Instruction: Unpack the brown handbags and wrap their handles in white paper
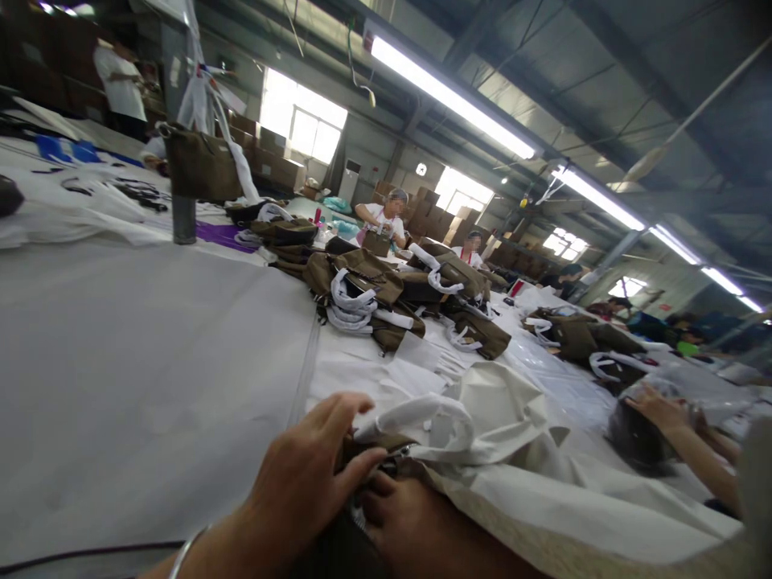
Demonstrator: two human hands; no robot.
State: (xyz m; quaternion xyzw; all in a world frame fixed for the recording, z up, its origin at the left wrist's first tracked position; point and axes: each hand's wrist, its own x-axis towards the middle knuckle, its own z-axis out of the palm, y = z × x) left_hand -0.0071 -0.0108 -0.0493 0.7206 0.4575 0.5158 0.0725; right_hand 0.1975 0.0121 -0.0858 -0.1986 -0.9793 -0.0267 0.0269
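Note:
A dark olive-brown bag (338, 547) is directly in front of me at the bottom edge, partly hidden by my hands. Its zipper (405, 450) and a carrying handle (443, 418) wrapped in white paper show at the top. My left hand (301, 470), with a bracelet (188, 551) on the wrist, curves over the bag's upper edge, thumb on the near side. Close against it, my right hand (410, 519) has its fingers curled at the bag's opening by the zipper. What lies under those fingertips is hidden.
White sheeting (531, 474) is bunched right of the bag. Several similar bags (362, 277) with wrapped handles are piled further back. At right, another person's hands (663, 414) hold a dark bag in clear plastic. A post (182, 217) stands at left; people work beyond.

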